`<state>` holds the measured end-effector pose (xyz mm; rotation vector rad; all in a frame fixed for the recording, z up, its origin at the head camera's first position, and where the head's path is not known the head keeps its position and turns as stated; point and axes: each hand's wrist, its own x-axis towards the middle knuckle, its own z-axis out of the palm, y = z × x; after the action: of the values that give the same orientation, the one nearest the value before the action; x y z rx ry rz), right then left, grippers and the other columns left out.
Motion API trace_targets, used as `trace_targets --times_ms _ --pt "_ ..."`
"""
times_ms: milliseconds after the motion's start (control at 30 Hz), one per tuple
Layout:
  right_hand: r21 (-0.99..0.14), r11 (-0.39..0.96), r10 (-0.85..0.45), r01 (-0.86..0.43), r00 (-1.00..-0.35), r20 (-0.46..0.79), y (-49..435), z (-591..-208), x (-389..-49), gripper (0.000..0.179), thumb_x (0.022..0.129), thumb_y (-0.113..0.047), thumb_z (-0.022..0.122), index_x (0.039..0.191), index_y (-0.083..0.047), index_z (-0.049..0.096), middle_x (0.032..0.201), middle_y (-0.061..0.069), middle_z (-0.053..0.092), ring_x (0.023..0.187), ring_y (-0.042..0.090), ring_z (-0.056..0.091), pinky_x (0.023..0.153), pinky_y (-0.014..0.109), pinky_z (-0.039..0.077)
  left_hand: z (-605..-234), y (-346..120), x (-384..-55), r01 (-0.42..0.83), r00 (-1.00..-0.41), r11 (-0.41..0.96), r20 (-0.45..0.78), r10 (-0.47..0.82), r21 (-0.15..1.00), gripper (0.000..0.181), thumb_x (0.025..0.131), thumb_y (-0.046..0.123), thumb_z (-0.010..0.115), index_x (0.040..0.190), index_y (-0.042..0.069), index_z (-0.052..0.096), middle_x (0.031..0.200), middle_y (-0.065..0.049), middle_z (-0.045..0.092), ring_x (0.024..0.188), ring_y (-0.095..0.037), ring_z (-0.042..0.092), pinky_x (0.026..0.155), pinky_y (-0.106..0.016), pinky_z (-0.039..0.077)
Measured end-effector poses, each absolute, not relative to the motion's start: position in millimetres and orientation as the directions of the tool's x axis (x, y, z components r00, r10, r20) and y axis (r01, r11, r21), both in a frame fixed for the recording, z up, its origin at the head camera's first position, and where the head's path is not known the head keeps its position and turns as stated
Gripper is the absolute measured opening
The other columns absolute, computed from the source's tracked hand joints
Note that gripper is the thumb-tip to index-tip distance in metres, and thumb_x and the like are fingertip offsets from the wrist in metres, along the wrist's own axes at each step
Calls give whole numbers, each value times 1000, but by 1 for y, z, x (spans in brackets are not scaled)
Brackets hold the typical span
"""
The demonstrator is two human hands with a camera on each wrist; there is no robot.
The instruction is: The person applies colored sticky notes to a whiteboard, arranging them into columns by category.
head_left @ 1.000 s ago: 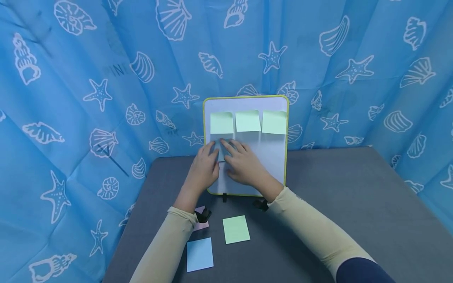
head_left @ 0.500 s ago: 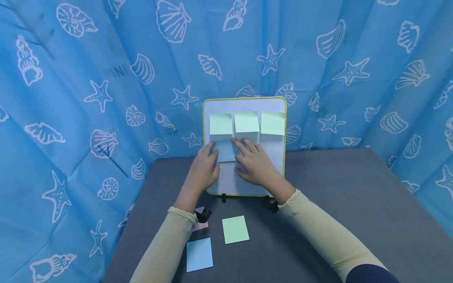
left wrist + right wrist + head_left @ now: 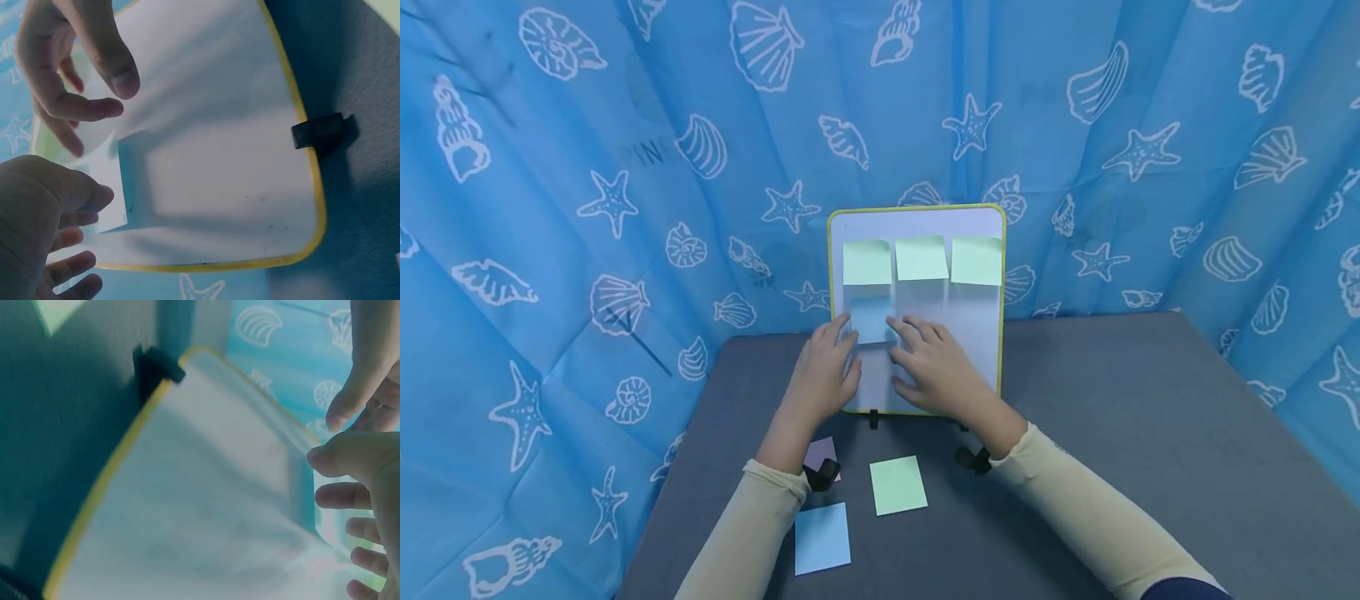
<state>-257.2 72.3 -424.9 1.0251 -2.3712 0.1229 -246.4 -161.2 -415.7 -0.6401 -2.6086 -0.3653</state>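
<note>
A blue sticky note (image 3: 871,315) is stuck on the whiteboard (image 3: 955,350) below the left of three pale green notes (image 3: 867,262). My left hand (image 3: 820,371) is at the blue note's left edge, its fingers spread and relaxed. At the right edge of that note, my right hand (image 3: 936,362) has its fingertips close to the paper, fingers loosely extended. In the left wrist view the blue note's lower edge (image 3: 115,187) stands a little off the board, with both hands around it. Neither hand grips anything.
On the grey table (image 3: 1097,433) in front of the board lie a green pad (image 3: 898,486), a blue pad (image 3: 822,540) and a pinkish-purple note (image 3: 821,454), partly covered by the left wrist strap. Black clip feet (image 3: 319,132) support the board. A blue seashell curtain (image 3: 625,100) hangs behind.
My right hand slid rightward across the blue note, uncovering it, then dropped slightly. The left hand has just drawn down and a little left from the note.
</note>
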Motion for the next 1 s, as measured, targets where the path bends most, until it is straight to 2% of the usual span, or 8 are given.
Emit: trace_targets --times_ms 133,267,433,633,800,1000 --pt "59 674 -652 -736 -556 515 68 -430 -246 27 90 -38 82 102 -16 74 156 16 57 141 38 53 109 58 50 -423 -169 -230 512 -787 838 492 372 185 38 99 15 73 134 0 72 158 -20 51 140 -43 55 108 -61 52" --pt "-62 625 -645 -778 -560 520 63 -437 -236 22 91 -35 82 102 -18 74 150 15 61 137 37 57 105 58 52 -431 -178 -213 521 -791 818 499 354 244 36 98 13 74 132 1 73 157 -21 52 139 -43 55 110 -61 51" --pt "-212 542 -657 -813 -567 497 54 -448 -219 21 93 -32 82 106 -17 76 143 13 65 132 34 61 102 57 53 -440 -191 -184 470 -840 825 445 310 314 34 99 15 74 132 5 74 154 -16 57 140 -39 56 111 -59 51" --pt "-355 495 -721 -793 -603 342 41 -460 -198 29 98 -37 76 118 -16 76 133 6 72 125 23 66 104 47 56 -454 -208 -145 338 -922 862 317 222 377 30 99 22 76 128 12 77 145 -8 65 135 -31 63 108 -53 55" --pt "-403 525 -739 -750 -636 222 32 -469 -186 31 99 -40 74 120 -17 76 128 -2 72 119 16 66 103 39 57 -467 -220 -120 241 -960 879 234 154 411 30 97 22 79 125 12 78 138 -6 69 128 -28 66 105 -51 57" --pt "-422 512 -773 -748 -615 153 19 -474 -173 32 100 -41 73 121 -18 76 127 -2 72 114 13 67 98 34 59 -482 -227 -99 149 -987 899 123 107 411 29 95 25 81 122 16 79 129 1 71 120 -21 67 104 -49 58"
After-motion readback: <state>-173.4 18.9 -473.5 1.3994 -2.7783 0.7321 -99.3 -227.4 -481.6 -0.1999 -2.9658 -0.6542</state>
